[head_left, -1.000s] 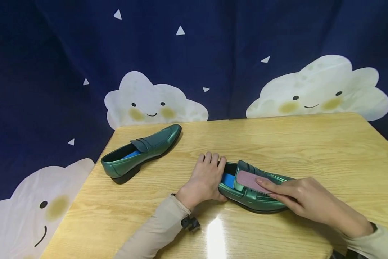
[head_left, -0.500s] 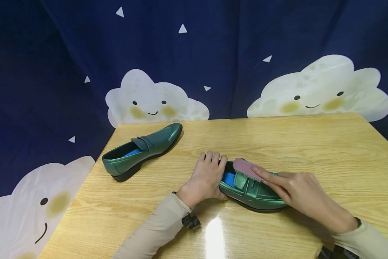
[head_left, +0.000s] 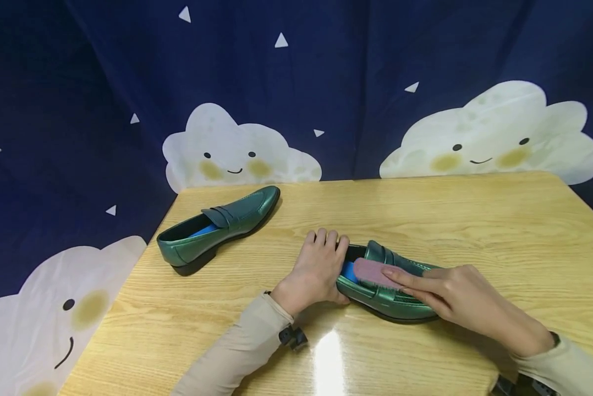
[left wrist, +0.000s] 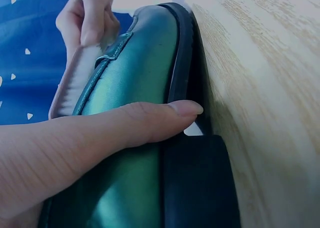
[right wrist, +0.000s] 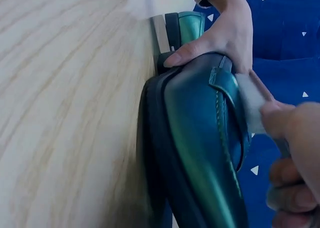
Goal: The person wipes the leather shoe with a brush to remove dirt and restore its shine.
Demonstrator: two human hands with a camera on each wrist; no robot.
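Observation:
A metallic green loafer [head_left: 405, 311] with a blue insole lies on the table, toe to the right. My left hand [head_left: 318, 269] grips its heel end; in the left wrist view the thumb [left wrist: 165, 119] presses on the side near the sole. A pink-backed brush [head_left: 375, 273] with pale bristles is held in my right hand [head_left: 467, 294], fingers along its back. Its bristles rest over the loafer's strap and opening, and in the right wrist view the brush [right wrist: 252, 101] stands against the strap. The toe is partly hidden behind my right hand.
The matching green loafer [head_left: 219, 228] stands at the left rear of the wooden table [head_left: 296, 214], toe pointing right and away. Behind the table hangs a dark blue curtain [head_left: 346, 82] with cloud prints. Small black devices sit at both wrists.
The brush went from the strap up toward the loafer's far side, then back down and left over the opening. My right hand moved with it; my left hand kept its hold on the heel.

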